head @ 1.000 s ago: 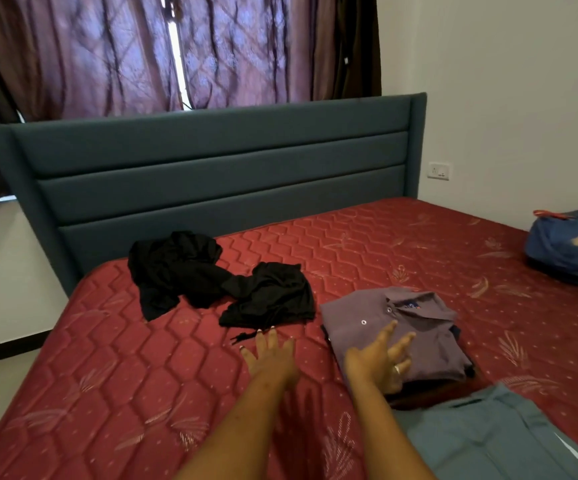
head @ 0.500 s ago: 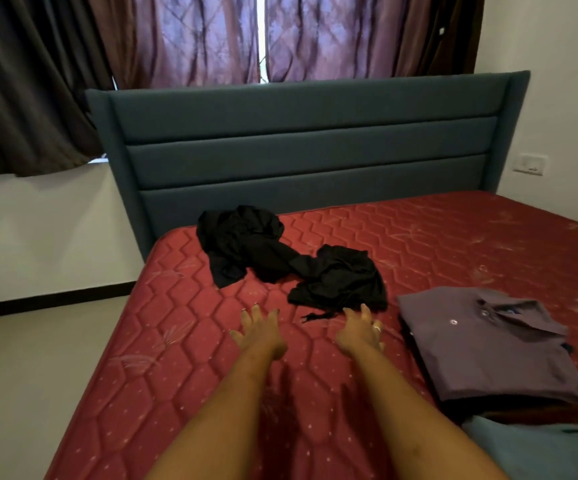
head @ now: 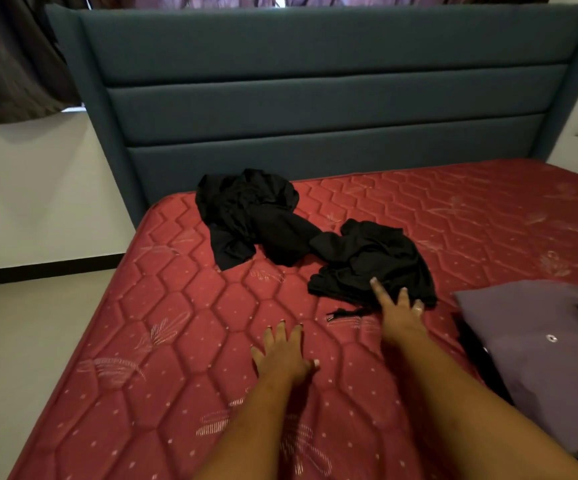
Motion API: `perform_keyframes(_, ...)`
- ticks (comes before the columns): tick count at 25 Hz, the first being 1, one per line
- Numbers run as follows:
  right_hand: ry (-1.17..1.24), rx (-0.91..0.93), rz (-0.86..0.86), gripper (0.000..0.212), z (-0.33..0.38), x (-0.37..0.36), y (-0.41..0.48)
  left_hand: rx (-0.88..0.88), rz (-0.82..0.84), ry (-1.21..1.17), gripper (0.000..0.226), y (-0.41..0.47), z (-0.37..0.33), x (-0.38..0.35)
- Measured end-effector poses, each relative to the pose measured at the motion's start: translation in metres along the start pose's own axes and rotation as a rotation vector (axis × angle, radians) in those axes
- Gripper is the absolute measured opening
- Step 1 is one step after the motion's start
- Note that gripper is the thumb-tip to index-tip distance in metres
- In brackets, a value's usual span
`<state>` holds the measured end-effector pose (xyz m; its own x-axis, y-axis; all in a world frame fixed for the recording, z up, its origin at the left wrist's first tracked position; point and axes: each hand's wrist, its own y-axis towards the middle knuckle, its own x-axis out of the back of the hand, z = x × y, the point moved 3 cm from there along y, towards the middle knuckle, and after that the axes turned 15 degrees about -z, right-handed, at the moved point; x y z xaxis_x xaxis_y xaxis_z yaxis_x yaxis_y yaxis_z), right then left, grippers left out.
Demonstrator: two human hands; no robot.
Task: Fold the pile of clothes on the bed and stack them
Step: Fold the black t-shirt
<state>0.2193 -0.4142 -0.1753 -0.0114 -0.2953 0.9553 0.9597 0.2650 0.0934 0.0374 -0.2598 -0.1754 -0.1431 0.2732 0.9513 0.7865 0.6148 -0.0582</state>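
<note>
The right hand (head: 400,313) had moved on from half a second before, when both hands hovered level with each other short of the cloth. Its fingers, straight and spread apart, now reached onto the near edge of the black clothes (head: 367,261), the forefinger lying over the dark fabric, though whether it pressed down could not be told. The left hand (head: 285,351) trailed behind and to the left, palm down, fingers splayed and holding nothing, low over the red quilted bed (head: 163,358). The black clothes lay unfolded where they had been, in two crumpled heaps joined by a twisted strip, the farther heap near the blue-grey headboard (head: 315,98). A thin black drawstring (head: 346,311) trailed from the nearer heap, just beside the right hand. The folded purple shirt (head: 540,348) now sat at the right edge of the view, on the bed.
</note>
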Motion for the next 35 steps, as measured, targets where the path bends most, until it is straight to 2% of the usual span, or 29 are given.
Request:
perform_keyframes(2,0.027,-0.096,-0.03,0.097,-0.026,-0.013,0.029,-0.002,-0.009,-0.015,0.081,0.008,0.0,-0.012)
perform_keyframes(3,0.031,-0.12,-0.011,0.091,-0.036,-0.017,0.037,0.005,-0.003,-0.029,0.08,0.009,-0.001,-0.017)
perform_keyframes(5,-0.011,-0.142,0.051,0.065,-0.052,-0.022,0.041,-0.006,-0.019,-0.039,0.076,0.009,-0.003,-0.025)
perform_keyframes(6,-0.037,-0.139,0.026,0.051,-0.057,-0.022,0.042,-0.028,-0.051,-0.029,0.075,0.009,-0.004,-0.024)
perform_keyframes(8,-0.045,-0.121,-0.029,0.032,-0.053,-0.015,0.04,-0.047,-0.118,-0.019,0.076,0.006,-0.004,-0.016)
perform_keyframes(12,-0.008,0.065,0.029,0.028,-0.025,-0.017,-0.008,-0.019,-0.128,-0.087,0.082,-0.013,-0.008,0.001)
perform_keyframes(16,0.453,0.149,-0.156,0.029,0.032,0.057,-0.077,-0.049,-0.17,-0.231,0.079,-0.045,-0.026,0.029)
perform_keyframes(19,0.669,0.341,-0.22,0.015,0.064,0.154,-0.114,0.014,-0.186,-0.401,0.068,-0.064,-0.043,0.071)
perform_keyframes(21,0.818,0.399,-0.065,0.016,0.08,0.22,-0.137,0.054,-0.085,-0.458,0.064,-0.083,-0.057,0.094)
perform_keyframes(23,0.97,0.398,0.232,0.032,0.088,0.275,-0.168,0.066,0.021,-0.431,0.073,-0.107,-0.065,0.11)
perform_keyframes(25,1.052,0.456,0.445,0.055,0.087,0.319,-0.2,0.101,0.018,-0.41,0.083,-0.136,-0.061,0.13)
perform_keyframes(26,1.044,0.493,0.455,0.065,0.083,0.336,-0.211,0.141,-0.041,-0.391,0.083,-0.149,-0.054,0.146)
perform_keyframes(28,0.896,0.594,0.293,0.068,0.071,0.362,-0.227,0.232,-0.198,-0.301,0.083,-0.17,-0.031,0.181)
perform_keyframes(30,0.562,0.656,0.003,0.056,0.067,0.374,-0.23,0.255,-0.324,-0.159,0.08,-0.193,-0.008,0.227)
perform_keyframes(33,0.12,0.544,-0.365,0.046,0.067,0.373,-0.233,0.129,-0.448,0.057,0.077,-0.219,0.01,0.285)
perform_keyframes(35,-0.029,0.516,-0.444,0.039,0.067,0.357,-0.244,0.079,-0.469,0.159,0.083,-0.233,0.021,0.315)
